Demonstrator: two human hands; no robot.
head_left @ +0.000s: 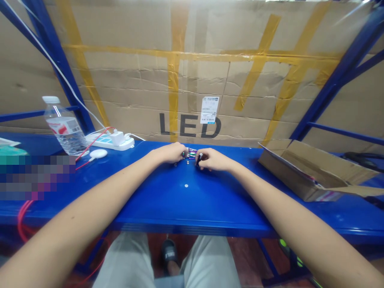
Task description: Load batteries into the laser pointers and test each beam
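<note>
Toward the back of the blue table, my left hand [175, 153] is closed, its fingertips on one end of a small bundle of coloured wires [192, 152]. The wires span the narrow gap between my two hands. My right hand [214, 160] is at their other end, fingers curled in a pinch around a small dark piece [198, 159] with a shiny tip. What this piece is cannot be made out. A tiny shiny metal part [188, 162] lies on the table between the hands, and another sits just below my left fingers.
At left stand a water bottle [67, 130], a white power strip [124, 142] with a plugged-in charger, and a round white puck [99, 154] on a red cable. An open cardboard box [309, 172] sits at right. A large taped carton [144, 88] walls off the back.
</note>
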